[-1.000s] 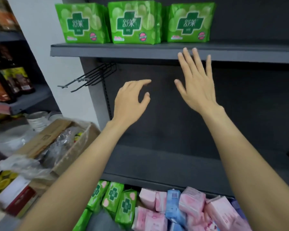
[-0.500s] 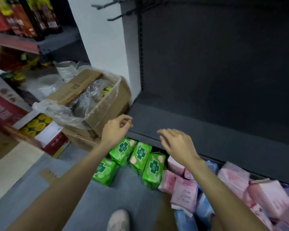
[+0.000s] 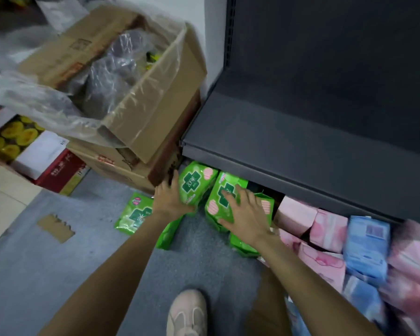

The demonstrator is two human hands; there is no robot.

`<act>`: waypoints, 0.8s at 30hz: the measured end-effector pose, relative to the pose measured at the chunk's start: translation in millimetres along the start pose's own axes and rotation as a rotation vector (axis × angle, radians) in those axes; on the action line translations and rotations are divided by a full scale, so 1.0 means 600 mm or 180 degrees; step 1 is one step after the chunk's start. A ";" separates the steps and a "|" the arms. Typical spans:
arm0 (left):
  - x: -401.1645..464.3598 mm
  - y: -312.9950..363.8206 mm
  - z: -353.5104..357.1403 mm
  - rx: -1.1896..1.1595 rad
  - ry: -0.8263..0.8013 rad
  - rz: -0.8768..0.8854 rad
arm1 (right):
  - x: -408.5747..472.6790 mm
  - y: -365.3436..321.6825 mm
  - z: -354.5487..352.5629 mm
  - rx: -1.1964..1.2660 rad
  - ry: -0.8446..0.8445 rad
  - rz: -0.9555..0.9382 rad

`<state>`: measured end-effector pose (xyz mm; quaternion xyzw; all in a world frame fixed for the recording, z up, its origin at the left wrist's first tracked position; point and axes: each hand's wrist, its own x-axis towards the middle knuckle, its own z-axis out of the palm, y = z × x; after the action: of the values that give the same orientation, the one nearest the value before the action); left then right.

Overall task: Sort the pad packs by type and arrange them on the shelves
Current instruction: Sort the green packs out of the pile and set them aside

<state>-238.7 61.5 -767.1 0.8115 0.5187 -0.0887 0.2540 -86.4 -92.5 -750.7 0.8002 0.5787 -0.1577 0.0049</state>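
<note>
Below the dark metal shelf (image 3: 301,151), your left hand (image 3: 171,200) grips one glossy green pad pack (image 3: 195,185) while your right hand (image 3: 246,214) rests spread fingers on another puffy green pack (image 3: 220,202).

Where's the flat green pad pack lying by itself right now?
In the head view the flat green pad pack lies on the grey floor, left of the left hand and below the brown cardboard boxes.

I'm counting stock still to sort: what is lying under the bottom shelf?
Under the bottom shelf lie green packs, pink packs and a blue pack on the floor. The shelf's front edge covers whatever lies farther back.
</note>
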 end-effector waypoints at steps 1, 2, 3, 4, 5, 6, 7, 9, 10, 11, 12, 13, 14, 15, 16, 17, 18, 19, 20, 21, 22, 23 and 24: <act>0.008 -0.001 0.007 0.0176 -0.0044 0.0040 | 0.010 -0.008 0.008 0.0002 -0.0053 0.0066; 0.014 -0.002 0.014 0.0282 -0.0035 0.0069 | 0.020 -0.016 0.015 -0.0018 -0.0100 0.0155; 0.018 -0.004 0.020 0.0295 0.0019 0.0086 | 0.030 -0.024 0.020 -0.0091 -0.0139 0.0241; 0.019 -0.008 0.027 0.0238 0.0086 0.0068 | 0.041 -0.034 0.026 -0.0214 -0.0179 0.0310; 0.014 -0.009 0.031 0.0135 0.0163 0.0043 | 0.049 -0.038 0.027 -0.0330 -0.0204 0.0380; 0.006 -0.013 0.033 -0.0021 0.0233 -0.0003 | 0.056 -0.042 0.028 -0.0408 -0.0211 0.0446; -0.004 -0.019 0.035 -0.0214 0.0286 -0.0071 | 0.062 -0.044 0.030 -0.0438 -0.0204 0.0500; -0.031 -0.037 0.035 -0.0710 0.0369 -0.0255 | 0.064 -0.049 0.033 -0.0408 -0.0199 0.0502; -0.048 -0.047 0.035 -0.1041 0.0480 -0.0370 | 0.060 -0.053 0.034 -0.0354 -0.0206 0.0451; -0.063 -0.057 0.035 -0.1357 0.0618 -0.0489 | 0.055 -0.058 0.036 -0.0268 -0.0196 0.0394; -0.077 -0.067 0.036 -0.1589 0.0712 -0.0611 | 0.050 -0.064 0.037 -0.0174 -0.0156 0.0363; -0.087 -0.073 0.036 -0.1699 0.0745 -0.0691 | 0.049 -0.068 0.037 -0.0096 -0.0088 0.0392; -0.096 -0.078 0.038 -0.1702 0.0747 -0.0717 | 0.051 -0.075 0.039 -0.0062 -0.0026 0.0473; -0.100 -0.079 0.039 -0.1606 0.0746 -0.0670 | 0.056 -0.080 0.038 -0.0081 0.0009 0.0597; -0.102 -0.079 0.041 -0.1461 0.0754 -0.0588 | 0.063 -0.086 0.037 -0.0138 0.0020 0.0715; -0.101 -0.078 0.043 -0.1290 0.0737 -0.0510 | 0.072 -0.091 0.036 -0.0193 0.0016 0.0818; -0.098 -0.077 0.047 -0.1111 0.0705 -0.0433 | 0.080 -0.094 0.037 -0.0196 -0.0003 0.0927; -0.094 -0.076 0.051 -0.0925 0.0675 -0.0379 | 0.087 -0.093 0.035 -0.0141 -0.0052 0.1056; -0.090 -0.076 0.057 -0.0739 0.0670 -0.0359 | 0.090 -0.091 0.034 -0.0049 -0.0140 0.1199; -0.086 -0.075 0.064 -0.0565 0.0674 -0.0377 | 0.089 -0.087 0.035 0.0047 -0.0241 0.1334; -0.084 -0.073 0.070 -0.0417 0.0674 -0.0401 | 0.085 -0.084 0.037 0.0105 -0.0326 0.1435; -0.082 -0.067 0.075 -0.0278 0.0681 -0.0407 | 0.082 -0.082 0.040 0.0107 -0.0372 0.1484; -0.079 -0.061 0.079 -0.0139 0.0694 -0.0396 | 0.080 -0.084 0.043 0.0064 -0.0387 0.1486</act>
<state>-286.4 11.8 -800.1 0.7768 0.5944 -0.0042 0.2078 -125.9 -36.1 -778.7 0.9013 0.3751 -0.2059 0.0679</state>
